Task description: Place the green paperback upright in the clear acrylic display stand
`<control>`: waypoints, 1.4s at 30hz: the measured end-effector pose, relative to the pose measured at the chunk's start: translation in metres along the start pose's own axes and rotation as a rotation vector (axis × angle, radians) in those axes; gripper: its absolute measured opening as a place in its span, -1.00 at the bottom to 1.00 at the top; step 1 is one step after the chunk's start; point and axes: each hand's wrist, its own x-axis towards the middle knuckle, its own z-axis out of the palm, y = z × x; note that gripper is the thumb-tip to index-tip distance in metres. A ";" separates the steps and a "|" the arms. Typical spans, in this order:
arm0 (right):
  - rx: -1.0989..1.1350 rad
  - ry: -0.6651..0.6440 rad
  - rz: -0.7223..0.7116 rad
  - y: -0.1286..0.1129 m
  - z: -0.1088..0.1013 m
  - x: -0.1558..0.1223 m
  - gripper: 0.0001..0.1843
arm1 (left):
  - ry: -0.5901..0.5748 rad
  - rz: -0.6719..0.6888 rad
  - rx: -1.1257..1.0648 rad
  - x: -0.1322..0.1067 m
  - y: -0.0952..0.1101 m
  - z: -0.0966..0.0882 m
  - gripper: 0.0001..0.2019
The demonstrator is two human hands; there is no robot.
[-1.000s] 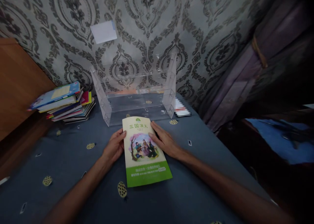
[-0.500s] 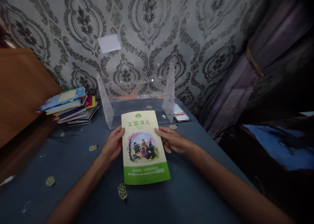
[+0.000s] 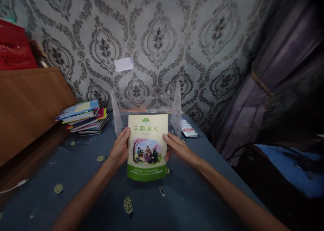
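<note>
A paperback book point(image 3: 147, 150) with a cream and green cover, green Chinese title and a painted group under a blossoming tree faces me. My left hand point(image 3: 120, 147) grips its left edge, thumb on the front cover. On the opposite edge my right hand point(image 3: 178, 148) is closed the same way, its thumb on the cover and its other fingers partly hidden behind. Just beyond the book stands a clear acrylic rack point(image 3: 116, 118) with upright side panels, partly covered by the book.
A pile of books point(image 3: 84, 118) lies back left beside a brown wooden cabinet point(image 3: 32, 106) with a red basket point(image 3: 15, 47) on it. A blurred-out white item point(image 3: 189, 128) lies right of the rack. Blue patterned cloth point(image 3: 96, 190) covers the table; a purple curtain point(image 3: 253, 106) hangs at right.
The book is now held more upright and nearer the rack, covering more of its front. My view has shifted, so the red basket shows at upper left.
</note>
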 end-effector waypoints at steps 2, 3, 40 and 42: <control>-0.025 0.012 -0.013 -0.001 0.002 0.001 -0.30 | 0.021 0.015 -0.011 0.000 -0.002 0.002 -0.79; -0.040 0.020 -0.020 -0.001 0.002 0.002 -0.29 | 0.029 0.022 -0.015 0.000 -0.003 0.003 -0.79; -0.107 0.216 -0.045 0.019 0.005 0.026 -0.25 | 0.038 0.005 -0.054 0.019 -0.020 0.005 -0.73; -0.101 0.223 -0.043 0.020 0.006 0.027 -0.25 | 0.046 -0.009 -0.058 0.021 -0.020 0.005 -0.73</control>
